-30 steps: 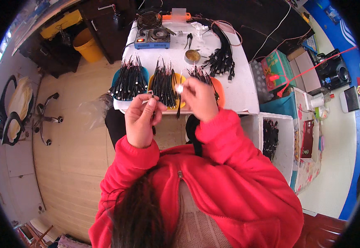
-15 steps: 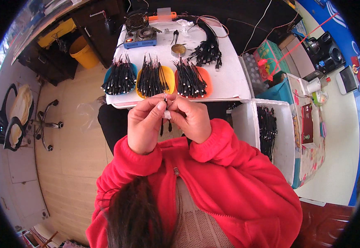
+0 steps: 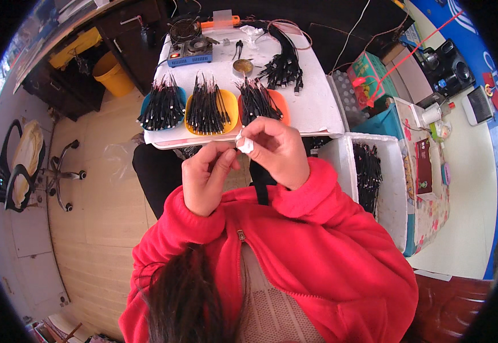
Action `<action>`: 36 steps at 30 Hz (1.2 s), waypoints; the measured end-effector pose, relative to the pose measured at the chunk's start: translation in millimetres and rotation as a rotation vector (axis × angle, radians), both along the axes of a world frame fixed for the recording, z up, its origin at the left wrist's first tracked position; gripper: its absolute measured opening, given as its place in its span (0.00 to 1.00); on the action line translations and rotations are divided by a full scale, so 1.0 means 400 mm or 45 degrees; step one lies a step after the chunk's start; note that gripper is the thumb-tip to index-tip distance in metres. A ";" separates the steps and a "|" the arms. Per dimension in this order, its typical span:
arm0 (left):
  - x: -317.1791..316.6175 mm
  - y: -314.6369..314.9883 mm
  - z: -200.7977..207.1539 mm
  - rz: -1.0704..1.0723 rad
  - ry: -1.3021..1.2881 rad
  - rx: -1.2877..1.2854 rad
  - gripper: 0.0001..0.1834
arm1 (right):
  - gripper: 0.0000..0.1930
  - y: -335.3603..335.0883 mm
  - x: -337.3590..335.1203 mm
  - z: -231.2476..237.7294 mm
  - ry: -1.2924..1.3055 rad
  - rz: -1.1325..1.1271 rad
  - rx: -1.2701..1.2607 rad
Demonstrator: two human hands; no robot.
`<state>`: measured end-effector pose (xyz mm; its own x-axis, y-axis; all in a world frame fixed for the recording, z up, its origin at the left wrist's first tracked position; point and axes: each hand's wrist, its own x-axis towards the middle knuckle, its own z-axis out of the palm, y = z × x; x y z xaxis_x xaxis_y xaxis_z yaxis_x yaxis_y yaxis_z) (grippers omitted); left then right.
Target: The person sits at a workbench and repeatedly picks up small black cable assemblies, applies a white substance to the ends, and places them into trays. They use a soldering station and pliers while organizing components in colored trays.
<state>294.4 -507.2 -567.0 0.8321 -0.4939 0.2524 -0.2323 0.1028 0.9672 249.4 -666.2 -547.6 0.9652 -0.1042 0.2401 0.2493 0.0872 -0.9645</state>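
In front of my chest, just off the near table edge, both hands work close together. My left hand (image 3: 208,176) is closed in a pinch on a thin black cable, of which only a bit near the fingertips shows. My right hand (image 3: 279,150) pinches a crumpled white tissue (image 3: 246,146) against the cable's end, which is mostly hidden. Beyond the hands stand a blue bowl (image 3: 146,103), a yellow bowl (image 3: 234,108) and an orange bowl (image 3: 284,103). Each holds a bundle of short black cables (image 3: 208,108) with bare wire ends pointing away from me.
Farther back on the white table (image 3: 317,108) are a blue electric heater (image 3: 190,57), a small round tin (image 3: 242,68) and a heap of black cables (image 3: 283,67). A white foam box (image 3: 393,188) with more cables stands at right. An office chair (image 3: 60,171) is at left.
My right hand has risen and moved right with the white tissue. My left hand has dropped slightly, and the wire tip that stood up between my fingers no longer shows.
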 end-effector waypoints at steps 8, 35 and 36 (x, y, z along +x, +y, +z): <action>0.008 0.009 0.003 -0.281 0.597 -0.397 0.09 | 0.10 -0.028 0.022 -0.010 0.215 0.088 0.376; 0.015 0.000 -0.014 -0.280 0.532 -0.539 0.07 | 0.09 -0.013 0.020 -0.026 0.089 0.149 0.257; 0.016 -0.001 -0.015 -0.293 0.539 -0.542 0.07 | 0.09 -0.013 0.020 -0.025 0.056 0.131 0.205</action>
